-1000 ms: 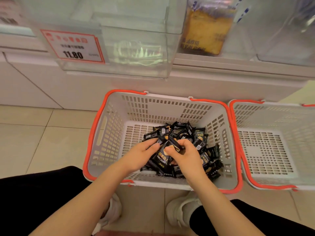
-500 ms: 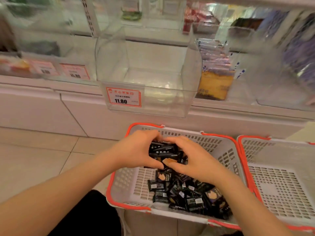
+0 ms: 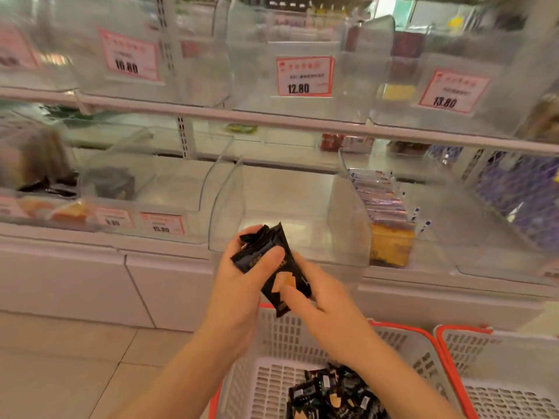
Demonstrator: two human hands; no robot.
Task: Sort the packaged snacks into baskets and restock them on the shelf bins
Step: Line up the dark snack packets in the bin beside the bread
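Your left hand (image 3: pixel 242 276) and right hand (image 3: pixel 317 303) both clasp black snack packets (image 3: pixel 272 261), frame centre; clear shelf bin (image 3: pixel 348 237) lies just beyond, above.

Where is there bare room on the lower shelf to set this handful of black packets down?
The clear bin right behind the hands looks bare, between a bin with one dark packet on the left and a row of packets on the right. Both hands, left hand and right hand, hold the black packets. The basket below is crowded on its right.
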